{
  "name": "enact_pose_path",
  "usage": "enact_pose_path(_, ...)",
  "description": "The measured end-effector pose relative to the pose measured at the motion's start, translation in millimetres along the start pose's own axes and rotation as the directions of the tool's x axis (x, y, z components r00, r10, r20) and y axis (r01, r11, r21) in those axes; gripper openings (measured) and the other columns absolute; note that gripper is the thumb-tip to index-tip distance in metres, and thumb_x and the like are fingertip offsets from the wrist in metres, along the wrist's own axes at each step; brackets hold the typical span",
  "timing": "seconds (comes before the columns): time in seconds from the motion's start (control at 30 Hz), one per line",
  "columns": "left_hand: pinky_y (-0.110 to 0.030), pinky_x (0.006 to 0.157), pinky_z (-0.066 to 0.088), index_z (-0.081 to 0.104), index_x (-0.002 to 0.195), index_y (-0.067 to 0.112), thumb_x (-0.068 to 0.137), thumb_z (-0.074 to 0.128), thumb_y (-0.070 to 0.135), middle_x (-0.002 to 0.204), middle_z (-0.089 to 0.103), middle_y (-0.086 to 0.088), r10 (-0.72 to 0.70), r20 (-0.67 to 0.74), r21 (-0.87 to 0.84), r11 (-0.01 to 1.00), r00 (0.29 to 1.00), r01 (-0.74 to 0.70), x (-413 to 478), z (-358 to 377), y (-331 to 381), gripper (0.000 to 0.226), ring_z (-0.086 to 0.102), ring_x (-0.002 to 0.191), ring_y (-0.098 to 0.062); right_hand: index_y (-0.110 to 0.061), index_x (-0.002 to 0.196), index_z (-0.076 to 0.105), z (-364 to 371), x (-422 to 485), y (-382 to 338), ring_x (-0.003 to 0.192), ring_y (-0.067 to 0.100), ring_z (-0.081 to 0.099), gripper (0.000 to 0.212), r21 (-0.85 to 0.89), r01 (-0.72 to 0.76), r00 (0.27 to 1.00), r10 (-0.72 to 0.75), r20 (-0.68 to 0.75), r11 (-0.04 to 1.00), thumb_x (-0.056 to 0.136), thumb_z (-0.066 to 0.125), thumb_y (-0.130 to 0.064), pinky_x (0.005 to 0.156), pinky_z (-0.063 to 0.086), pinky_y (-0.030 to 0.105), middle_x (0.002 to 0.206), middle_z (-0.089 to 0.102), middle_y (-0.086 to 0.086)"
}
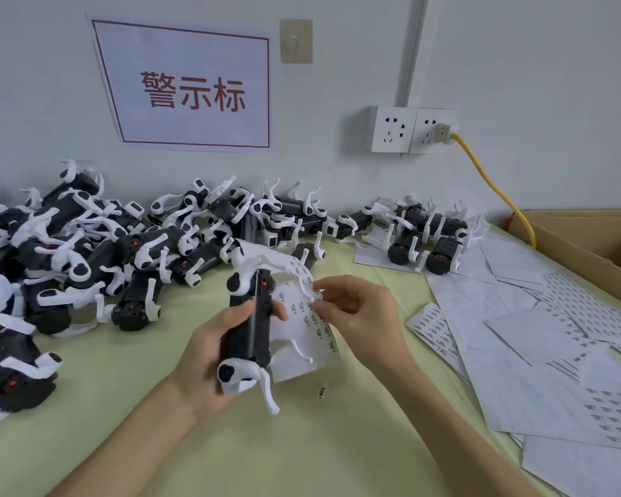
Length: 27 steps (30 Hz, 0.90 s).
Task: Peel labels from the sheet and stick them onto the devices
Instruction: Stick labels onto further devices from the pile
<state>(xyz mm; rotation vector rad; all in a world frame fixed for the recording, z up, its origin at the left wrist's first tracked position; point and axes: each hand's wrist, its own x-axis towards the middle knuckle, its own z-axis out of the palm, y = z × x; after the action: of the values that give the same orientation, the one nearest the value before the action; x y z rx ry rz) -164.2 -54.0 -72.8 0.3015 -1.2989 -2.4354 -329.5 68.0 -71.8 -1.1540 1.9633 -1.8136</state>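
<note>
Gripping a black-and-white device (248, 328) above the counter (302, 443), the left hand (201, 356) curls round its body; the label sheet (302, 340) stands just behind it, where the right hand (363, 317) pinches the sheet's upper right edge with thumb and forefinger.
</note>
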Motion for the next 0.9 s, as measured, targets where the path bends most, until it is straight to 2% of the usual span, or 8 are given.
enact_pose_path(0.07, -0.034, 0.076, 0.044, 0.079, 0.090, 0.015, 0.042, 0.101, 0.044, 0.096, 0.072, -0.002, -0.029, 0.005, 0.047, 0.999, 1.000, 0.029, -0.2, -1.2, -1.5, 0.060, 0.070, 0.075, -0.025, -0.016, 0.099, 0.080, 1.6, -1.9, -0.2, 0.077, 0.019, 0.072, 0.022, -0.019, 0.015, 1.000, -0.015, -0.001, 1.000, 0.084, 0.079, 0.000, 0.074, 0.060, 0.026, 0.083, 0.076, 0.003)
enact_pose_path(0.17, -0.034, 0.073, 0.036, 0.080, 0.092, 0.017, 0.044, 0.098, 0.050, 0.097, 0.072, 0.000, -0.069, 0.003, 0.135, 0.989, 0.998, 0.068, -1.3, 0.7, -2.0, 0.060, 0.072, 0.082, -0.023, -0.015, 0.096, 0.081, 1.6, -2.9, -0.1, 0.074, 0.011, 0.072, 0.017, -0.079, 0.047, 0.999, -0.047, -0.008, 0.996, 0.085, 0.079, -0.003, 0.072, 0.057, 0.019, 0.081, 0.077, -0.004)
enact_pose_path(0.27, -0.030, 0.067, 0.040, 0.080, 0.093, 0.018, 0.048, 0.093, 0.052, 0.093, 0.072, -0.001, -0.068, -0.017, 0.205, 0.976, 0.998, 0.070, -2.6, 4.6, -1.3, 0.058, 0.069, 0.077, -0.018, -0.012, 0.092, 0.082, 1.1, -3.5, 0.3, 0.072, 0.008, 0.072, 0.012, -0.113, 0.071, 0.997, -0.071, 0.001, 0.991, 0.086, 0.078, -0.003, 0.069, 0.052, 0.013, 0.079, 0.077, -0.006)
enact_pose_path(0.37, -0.020, 0.056, 0.049, 0.081, 0.095, 0.018, 0.062, 0.078, 0.044, 0.093, 0.074, -0.002, -0.063, -0.019, 0.221, 0.973, 0.998, 0.066, -3.9, 7.6, -0.5, 0.043, 0.069, 0.071, -0.014, -0.014, 0.087, 0.082, 2.0, -5.2, 0.3, 0.068, 0.006, 0.071, 0.013, -0.115, 0.075, 0.997, -0.075, 0.000, 0.991, 0.086, 0.077, -0.001, 0.067, 0.052, 0.013, 0.075, 0.076, -0.008)
enact_pose_path(0.57, -0.017, 0.061, 0.052, 0.081, 0.094, 0.014, 0.063, 0.073, 0.041, 0.095, 0.076, -0.013, -0.030, -0.019, 0.239, 0.970, 0.999, 0.034, -3.9, 8.5, 1.7, 0.042, 0.072, 0.077, -0.017, -0.014, 0.077, 0.079, 4.2, -7.6, -0.1, 0.063, 0.006, 0.067, 0.012, -0.099, 0.070, 0.998, -0.069, 0.009, 0.993, 0.086, 0.078, -0.007, 0.062, 0.050, 0.015, 0.070, 0.074, -0.007)
enact_pose_path(0.7, -0.017, 0.055, 0.051, 0.080, 0.089, 0.011, 0.062, 0.073, 0.038, 0.088, 0.075, -0.012, -0.027, -0.003, 0.235, 0.972, 1.000, 0.027, -3.6, 7.2, 1.0, 0.039, 0.069, 0.065, -0.017, -0.012, 0.069, 0.073, 4.7, -6.6, -0.6, 0.057, 0.006, 0.061, 0.017, -0.074, 0.023, 1.000, -0.023, 0.002, 0.997, 0.086, 0.077, -0.009, 0.057, 0.044, 0.016, 0.064, 0.071, -0.002)
enact_pose_path(0.77, -0.018, 0.057, 0.052, 0.080, 0.087, 0.012, 0.062, 0.073, 0.039, 0.088, 0.074, -0.013, -0.024, 0.000, 0.243, 0.970, 1.000, 0.023, -3.2, 7.6, 0.4, 0.038, 0.070, 0.070, -0.018, -0.013, 0.066, 0.069, 3.9, -5.4, -0.8, 0.055, 0.003, 0.058, 0.021, -0.078, -0.002, 1.000, 0.002, 0.006, 0.997, 0.086, 0.075, -0.008, 0.055, 0.041, 0.014, 0.062, 0.070, -0.001)
enact_pose_path(0.9, -0.018, 0.059, 0.051, 0.079, 0.082, 0.016, 0.062, 0.071, 0.042, 0.085, 0.072, -0.006, -0.023, 0.018, 0.286, 0.958, 1.000, 0.017, -3.2, 8.1, 0.1, 0.034, 0.068, 0.072, -0.015, -0.014, 0.067, 0.068, 2.0, -3.1, -2.0, 0.059, 0.008, 0.067, 0.021, -0.089, -0.044, 0.999, 0.045, 0.008, 0.995, 0.086, 0.070, -0.006, 0.056, 0.043, 0.014, 0.063, 0.072, 0.000)
